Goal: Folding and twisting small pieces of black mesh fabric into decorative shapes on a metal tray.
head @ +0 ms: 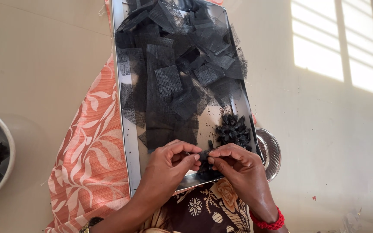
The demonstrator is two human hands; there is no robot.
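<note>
Both hands are meeting over the near edge of a rectangular steel tray (128,142), working a small black net piece (203,155) between them. The left hand (169,162) is pinching it with thumb and forefinger closed down, the other fingers curled loosely; the right hand (238,164) is doing the same from the other side, fingertips almost touching the left's.

To do this fold or twist well, I judge the pinch should stay light and near the fingertips, since the mesh looks thin, limp and prone to fraying; keeping the work low over the tray would catch anything dropped.

Far across the tray, cut squares of black mesh (173,64) are lying in a loose, overlapping heap, semi-sheer with ragged edges. Right of the hands a cluster of small bunched black bundles (233,129) is sitting, crinkled and dense. The tray is smooth and reflective, resting on an orange leaf-print cloth (91,151). A round metal bowl (1,129) is at the far left, and another shiny bowl (270,151) is peeking from under the tray's right edge.
</note>
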